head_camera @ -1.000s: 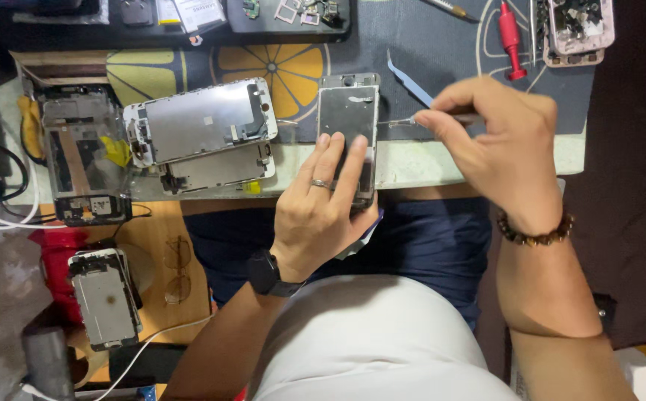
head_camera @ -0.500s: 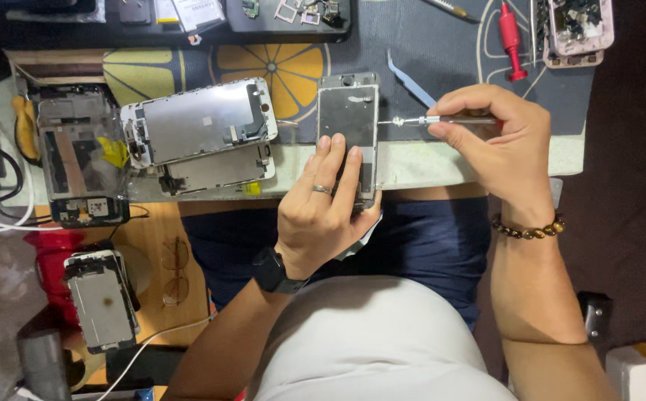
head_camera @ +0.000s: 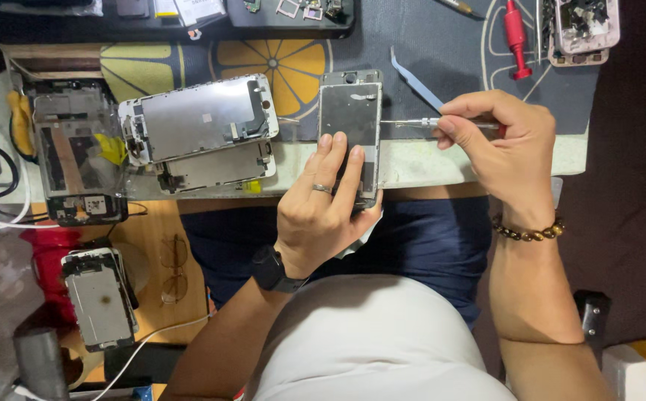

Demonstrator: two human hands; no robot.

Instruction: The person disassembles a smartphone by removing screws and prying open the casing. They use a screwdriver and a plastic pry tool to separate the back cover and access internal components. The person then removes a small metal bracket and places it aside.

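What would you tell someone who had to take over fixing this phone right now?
Left hand: pressing the phone screen panel flat at the table edge.
Right hand: gripping a small screwdriver, tip at the panel's right side.
Nearby: two more opened screen panels to the left, blue pry tool and red screwdriver behind.
Done: panel is stripped open. Left: work at the screwdriver tip; whether a screw is out is too small to tell.

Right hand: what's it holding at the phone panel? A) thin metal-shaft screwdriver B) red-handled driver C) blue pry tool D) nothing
A: the right hand pinches a thin screwdriver whose metal shaft points at the right edge of the phone panel; the left hand lies on the panel, and the red-handled driver and blue pry tool lie untouched on the mat.
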